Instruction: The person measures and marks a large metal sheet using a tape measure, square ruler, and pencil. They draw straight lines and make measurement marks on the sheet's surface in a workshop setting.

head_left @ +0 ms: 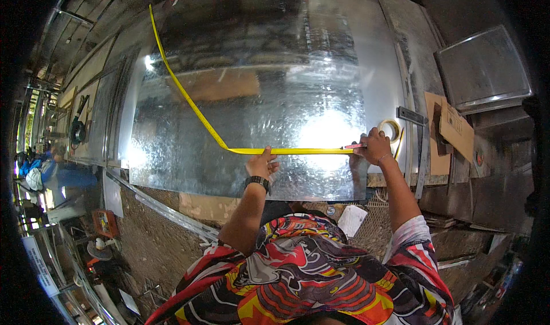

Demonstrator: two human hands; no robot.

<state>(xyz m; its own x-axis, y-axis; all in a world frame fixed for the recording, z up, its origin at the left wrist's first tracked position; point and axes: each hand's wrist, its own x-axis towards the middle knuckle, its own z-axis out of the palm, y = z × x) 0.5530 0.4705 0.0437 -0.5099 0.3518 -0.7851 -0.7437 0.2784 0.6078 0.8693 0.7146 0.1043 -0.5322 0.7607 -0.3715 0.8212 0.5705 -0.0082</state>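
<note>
**Tape and Marker Meet on Shiny Metal Sheet**

On a workbench covered by a large shiny metal sheet [252, 96], a person in a bright red, yellow and black patterned shirt works with both hands near the sheet's front edge. Their left hand [262, 164], a dark watch [257, 181] on its wrist, presses a yellow tape measure [286, 151] flat against the metal, fingers curled and bearing down on the blade. From that hand the tape runs straight to the right along the sheet, while its other stretch bends sharply and climbs away toward the far left corner. Their right hand [375, 146] is closed around a red marker [354, 147], whose tip rests at the right end of the tape's straight run, close to the sheet's right edge.

Just beyond the right hand lies a roll of pale tape [391, 128], and beside it a metal square [421, 147] lies along the bench. Pieces of brown cardboard [452, 130] sit further right, with a grey metal tray [484, 70] behind them. Sunlight glares off the sheet between the hands. Below the bench edge, bare ground and a metal rail [166, 210] show at lower left, where assorted shop clutter stands near the rim of the view.
</note>
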